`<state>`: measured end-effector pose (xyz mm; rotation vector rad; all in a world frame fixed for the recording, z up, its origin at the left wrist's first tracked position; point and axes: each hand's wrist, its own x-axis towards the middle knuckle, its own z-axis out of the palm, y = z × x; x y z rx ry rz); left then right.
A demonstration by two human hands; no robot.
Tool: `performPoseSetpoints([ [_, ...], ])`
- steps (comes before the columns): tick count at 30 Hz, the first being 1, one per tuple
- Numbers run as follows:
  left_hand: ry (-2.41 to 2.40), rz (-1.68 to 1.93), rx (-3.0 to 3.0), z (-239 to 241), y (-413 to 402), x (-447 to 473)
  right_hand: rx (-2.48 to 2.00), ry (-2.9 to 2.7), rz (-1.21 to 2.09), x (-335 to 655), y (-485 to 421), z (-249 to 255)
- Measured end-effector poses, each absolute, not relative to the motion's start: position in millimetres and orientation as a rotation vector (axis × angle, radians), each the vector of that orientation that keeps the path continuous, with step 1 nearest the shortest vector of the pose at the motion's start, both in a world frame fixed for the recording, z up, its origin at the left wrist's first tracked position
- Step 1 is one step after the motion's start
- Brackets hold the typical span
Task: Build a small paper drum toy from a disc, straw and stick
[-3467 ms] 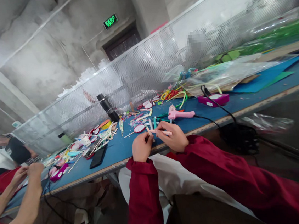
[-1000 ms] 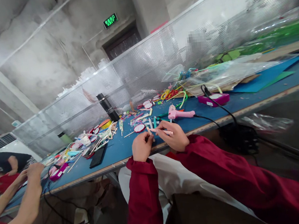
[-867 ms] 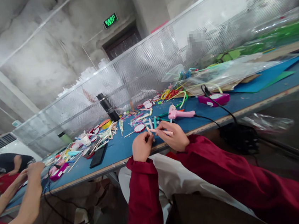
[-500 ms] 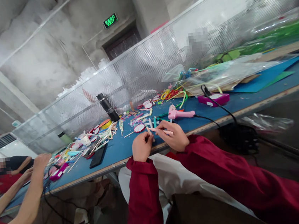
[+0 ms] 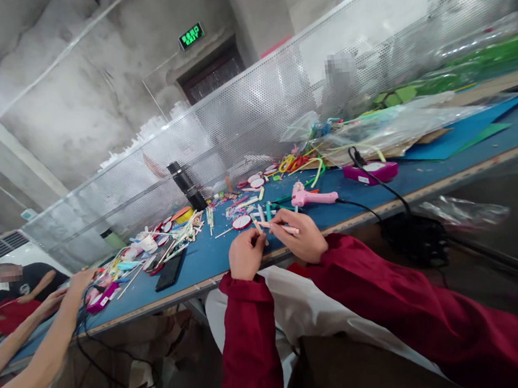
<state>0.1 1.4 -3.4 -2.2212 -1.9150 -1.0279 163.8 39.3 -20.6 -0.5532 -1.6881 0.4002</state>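
Observation:
Both my hands hover at the near edge of the blue table (image 5: 424,179), sleeves dark red. My right hand (image 5: 301,236) is closed round a pale pink stick (image 5: 281,227) that points left. My left hand (image 5: 245,254) is pinched on the stick's left end, fingers curled. Just beyond them lie a red-rimmed round piece (image 5: 242,221) and several loose sticks. A pink glue gun (image 5: 311,196) rests behind my right hand, its black cord running off the table edge.
A black phone (image 5: 169,271) lies left of my hands. A black cylinder (image 5: 186,186) stands by the perforated metal screen. A purple box (image 5: 370,172), coloured strips and plastic bags sit at the right. A co-worker's bare arms (image 5: 47,340) reach in from the left.
My hands and the stick have stayed in place. The co-worker's hand at the left has moved rightwards onto the table among the clutter.

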Motion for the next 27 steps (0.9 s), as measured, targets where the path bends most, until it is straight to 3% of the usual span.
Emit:
performPoseSetpoints([
  [27, -1.902, -1.046, -2.232, -3.3, 1.4, 0.4, -0.562, -1.703, 0.418, 162.6, 39.5, -20.7],
])
